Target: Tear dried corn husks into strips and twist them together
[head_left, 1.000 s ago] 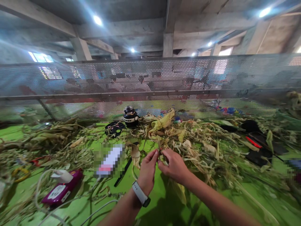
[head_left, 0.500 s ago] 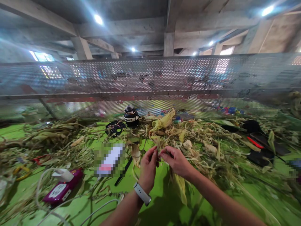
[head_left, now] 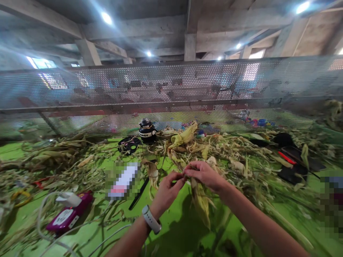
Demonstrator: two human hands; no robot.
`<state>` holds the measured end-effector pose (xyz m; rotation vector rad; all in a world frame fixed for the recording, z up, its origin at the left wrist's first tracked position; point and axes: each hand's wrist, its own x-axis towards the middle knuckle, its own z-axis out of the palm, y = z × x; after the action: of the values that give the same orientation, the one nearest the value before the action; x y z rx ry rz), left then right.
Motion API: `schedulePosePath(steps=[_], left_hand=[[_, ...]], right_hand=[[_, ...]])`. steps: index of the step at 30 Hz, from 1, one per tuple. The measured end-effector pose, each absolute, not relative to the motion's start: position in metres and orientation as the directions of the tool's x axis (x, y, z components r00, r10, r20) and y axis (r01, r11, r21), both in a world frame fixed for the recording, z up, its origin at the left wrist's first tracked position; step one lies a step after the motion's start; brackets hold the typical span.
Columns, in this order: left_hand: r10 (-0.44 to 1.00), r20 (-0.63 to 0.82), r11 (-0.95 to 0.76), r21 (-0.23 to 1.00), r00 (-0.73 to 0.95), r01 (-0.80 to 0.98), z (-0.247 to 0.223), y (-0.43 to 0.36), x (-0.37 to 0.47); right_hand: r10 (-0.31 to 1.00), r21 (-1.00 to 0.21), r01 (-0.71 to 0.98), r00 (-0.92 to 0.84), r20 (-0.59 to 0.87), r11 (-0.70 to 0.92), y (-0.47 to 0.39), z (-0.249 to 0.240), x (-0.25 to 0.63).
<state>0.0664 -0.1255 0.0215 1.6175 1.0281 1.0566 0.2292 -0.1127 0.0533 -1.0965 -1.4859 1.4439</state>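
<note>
Nearest to you, the pale-banded watch (head_left: 151, 219) sat on your left wrist, above the bright green tabletop (head_left: 171, 232). Your left hand (head_left: 169, 191) and right hand (head_left: 206, 175) met at their fingertips over the table. Both had thumb and fingers drawn together in a pinch; whatever lay between the tips was too small to make out. A long yellowish leaf (head_left: 200, 205) hung tip-down just below your right hand, its upper end hidden, so whether you gripped it could not be told.

To the left of your hands lay a purple power strip (head_left: 63, 219) with a white plug (head_left: 69, 200) in it, and pale cables (head_left: 108, 238) trailing beside it. A yellow ring (head_left: 20, 198) lay farther left. Between the power strip and your left hand were a pixelated flat item (head_left: 124, 181) and a slim black strip (head_left: 138, 194).

Farther off, dry leaves (head_left: 57, 155) spread across the table, with a crumpled yellow-green husk (head_left: 184, 137) beyond your hands. A black-and-red item (head_left: 288, 157) lay to the right. Near the back stood a dark lidded container (head_left: 147, 132), just beside a round black piece (head_left: 130, 145). Behind everything ran a perforated metal screen (head_left: 171, 85), under a concrete ceiling (head_left: 150, 28).
</note>
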Motion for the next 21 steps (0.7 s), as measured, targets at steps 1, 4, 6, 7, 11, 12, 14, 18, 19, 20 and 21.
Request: schedulePosePath(steps=[1, 4, 6, 7, 11, 12, 14, 18, 19, 20, 21], left_hand=[[0.935, 0.141, -0.196, 0.970, 0.326, 0.142, 0.024, -0.124, 0.064], [0.914, 0.033, -0.071, 0.994, 0.405, 0.079, 0.031, -0.120, 0.057], [0.924, 0.009, -0.021, 0.999, 0.382, 0.029, 0.031, -0.118, 0.055], [0.940, 0.016, -0.016, 1.000, 0.342, -0.004, 0.030, -0.117, 0.055], [0.980, 0.159, -0.153, 0.986, 0.119, -0.060, 0.022, -0.116, 0.057], [0.968, 0.238, -0.238, 0.971, 0.083, -0.018, 0.020, -0.117, 0.057], [0.913, 0.404, -0.408, 0.906, 0.060, 0.112, 0.018, -0.120, 0.057], [0.798, 0.552, -0.600, 0.763, 0.241, 0.241, 0.022, -0.129, 0.057], [0.779, 0.528, -0.611, 0.760, 0.337, 0.222, 0.024, -0.130, 0.058], [0.762, 0.481, -0.597, 0.781, 0.433, 0.183, 0.026, -0.131, 0.059], [0.756, 0.413, -0.544, 0.827, 0.508, 0.138, 0.027, -0.131, 0.060]], right_hand=[[0.935, -0.996, 0.081, -0.350, -0.061, -0.035, -0.112, 0.053, 0.230], [0.911, -0.993, 0.086, -0.398, -0.110, -0.083, -0.111, 0.054, 0.232], [0.915, -0.994, 0.034, -0.388, -0.108, -0.103, -0.110, 0.054, 0.233], [0.921, -0.993, 0.000, -0.374, -0.109, -0.118, -0.109, 0.054, 0.233], [0.930, -0.975, -0.112, -0.338, -0.144, -0.192, -0.104, 0.050, 0.234], [0.927, -0.970, -0.126, -0.342, -0.155, -0.208, -0.103, 0.049, 0.234], [0.922, -0.961, -0.148, -0.347, -0.169, -0.232, -0.102, 0.047, 0.234], [0.922, -0.950, -0.187, -0.345, -0.176, -0.251, -0.101, 0.047, 0.232], [0.919, -0.948, -0.190, -0.352, -0.176, -0.254, -0.101, 0.046, 0.231], [0.915, -0.947, -0.190, -0.361, -0.178, -0.259, -0.101, 0.046, 0.230], [0.911, -0.946, -0.186, -0.368, -0.185, -0.267, -0.101, 0.045, 0.230]])
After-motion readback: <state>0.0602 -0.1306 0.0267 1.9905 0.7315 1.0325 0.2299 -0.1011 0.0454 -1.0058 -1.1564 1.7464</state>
